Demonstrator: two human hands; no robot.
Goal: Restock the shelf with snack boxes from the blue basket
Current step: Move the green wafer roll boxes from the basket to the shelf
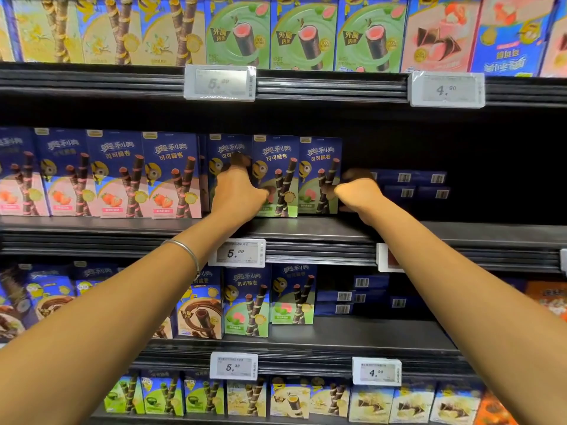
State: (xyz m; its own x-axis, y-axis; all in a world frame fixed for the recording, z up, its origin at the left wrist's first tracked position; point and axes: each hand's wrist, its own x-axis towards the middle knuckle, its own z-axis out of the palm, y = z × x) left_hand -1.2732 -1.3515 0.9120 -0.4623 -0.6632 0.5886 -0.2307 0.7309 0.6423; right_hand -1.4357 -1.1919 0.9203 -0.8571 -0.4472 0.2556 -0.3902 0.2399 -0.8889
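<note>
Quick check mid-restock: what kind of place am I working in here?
Most likely a supermarket snack aisle. Black metal shelves stack in tiers, white electronic price tags clip to their front rails, and matching blue cardboard snack boxes stand in rows, faces out.

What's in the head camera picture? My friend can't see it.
A left hand and right hand hold blue-and-green snack boxes standing on a dark store shelf. Pink-bottomed boxes stand further left, a price tag below.
</note>
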